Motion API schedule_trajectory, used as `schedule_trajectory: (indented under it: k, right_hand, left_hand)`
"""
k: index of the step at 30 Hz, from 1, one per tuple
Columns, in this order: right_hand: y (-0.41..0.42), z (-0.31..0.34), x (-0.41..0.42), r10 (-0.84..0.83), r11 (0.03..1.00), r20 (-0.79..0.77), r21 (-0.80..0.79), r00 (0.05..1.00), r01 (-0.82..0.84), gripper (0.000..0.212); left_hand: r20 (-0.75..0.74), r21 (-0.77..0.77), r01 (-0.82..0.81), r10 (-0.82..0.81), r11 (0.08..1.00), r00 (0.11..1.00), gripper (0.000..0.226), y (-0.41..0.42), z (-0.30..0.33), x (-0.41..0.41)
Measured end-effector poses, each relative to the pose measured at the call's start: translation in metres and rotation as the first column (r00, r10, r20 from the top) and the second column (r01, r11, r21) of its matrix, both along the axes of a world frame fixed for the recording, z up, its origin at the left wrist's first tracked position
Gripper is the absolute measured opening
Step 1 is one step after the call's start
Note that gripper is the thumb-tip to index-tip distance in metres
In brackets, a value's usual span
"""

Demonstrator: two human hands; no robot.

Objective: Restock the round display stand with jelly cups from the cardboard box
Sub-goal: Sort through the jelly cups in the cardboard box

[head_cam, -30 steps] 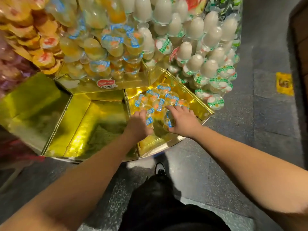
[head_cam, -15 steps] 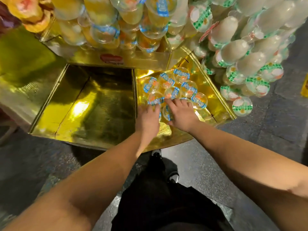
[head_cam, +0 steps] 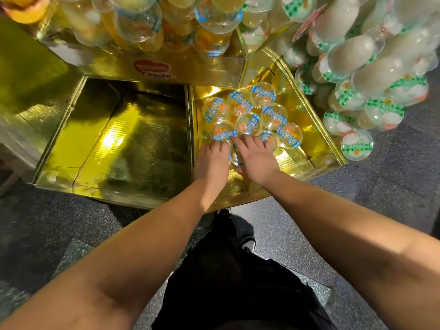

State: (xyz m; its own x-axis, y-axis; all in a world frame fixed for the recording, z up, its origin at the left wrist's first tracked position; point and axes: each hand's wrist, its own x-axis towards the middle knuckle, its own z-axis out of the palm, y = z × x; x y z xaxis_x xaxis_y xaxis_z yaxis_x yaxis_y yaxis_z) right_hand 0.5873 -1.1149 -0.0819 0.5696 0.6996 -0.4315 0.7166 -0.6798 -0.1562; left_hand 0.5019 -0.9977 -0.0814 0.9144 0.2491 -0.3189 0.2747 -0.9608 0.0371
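Several clear jelly cups with blue labels lie packed together on the floor of a gold wedge compartment of the round display stand. My left hand lies flat at the near side of the group, its fingertips touching one cup. Beside it my right hand reaches in with straight fingers against another cup. A further cup sits between the two hands, mostly hidden. The cardboard box is out of view.
Left of the gold divider is a compartment holding no cups. Blue-labelled cups are stacked on the tier above. Green-labelled white jelly cups fill the section to the right. My shoe stands on the dark speckled floor.
The view has drawn closer to the stand. Both hands have slid a little deeper into the compartment against the cups, which now sit in a tighter cluster.
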Motion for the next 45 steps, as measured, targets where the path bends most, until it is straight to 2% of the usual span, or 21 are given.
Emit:
schedule_trajectory:
  k: [7,16,23,25,28,30,32,36,39,42,45]
  right_hand:
    - [-0.013,-0.002,-0.004,-0.068,0.995,-0.005,0.075,0.998,0.068,0.082]
    - [-0.01,0.0,-0.008,-0.115,0.993,0.02,0.035,0.993,0.114,0.08]
    - [-0.011,0.009,-0.011,-0.104,0.995,0.045,0.003,0.994,0.104,0.083]
    - [-0.018,0.014,-0.013,-0.125,0.992,0.056,0.016,0.991,0.125,0.079]
    - [-0.034,0.024,-0.016,-0.168,0.985,0.091,0.043,0.982,0.165,0.064]
    - [-0.045,0.033,-0.018,-0.192,0.98,0.087,0.058,0.977,0.188,0.055]
    - [-0.055,0.047,-0.022,-0.188,0.98,0.061,0.08,0.98,0.183,0.048]
    - [-0.063,0.088,-0.039,-0.211,0.963,-0.017,0.167,0.977,0.211,0.039]
    - [-0.059,0.126,-0.062,-0.202,0.946,-0.075,0.244,0.976,0.215,0.034]
    - [-0.043,0.163,-0.09,-0.128,0.941,-0.097,0.303,0.987,0.152,0.032]
    - [-0.017,0.197,-0.121,-0.028,0.947,-0.067,0.316,0.997,0.048,0.033]
  left_hand:
    - [-0.001,-0.055,-0.046,0.046,0.997,0.999,0.037,0.001,0.005,-0.001]
    - [-0.048,-0.052,-0.056,0.053,0.997,0.997,0.035,0.001,0.002,-0.003]
    - [-0.098,-0.044,-0.019,0.015,0.999,0.995,0.044,0.002,0.007,-0.001]
    - [-0.071,-0.098,-0.042,0.035,0.994,0.997,0.044,0.002,0.013,-0.002]
    - [0.012,-0.31,-0.06,0.067,0.949,0.998,0.048,0.004,0.03,-0.015]
    - [0.103,-0.467,-0.051,0.111,0.883,0.988,0.048,0.006,0.043,-0.031]
    - [0.172,-0.52,-0.082,0.198,0.85,0.965,0.043,0.006,0.058,-0.051]
    - [0.221,-0.519,-0.242,0.402,0.82,0.889,0.029,0.006,0.09,-0.098]
    - [0.254,-0.52,-0.313,0.494,0.795,0.832,0.035,0.005,0.119,-0.138]
    - [0.268,-0.496,-0.379,0.554,0.781,0.788,0.027,0.012,0.15,-0.176]
    - [0.25,-0.474,-0.435,0.59,0.766,0.768,0.032,0.031,0.179,-0.211]
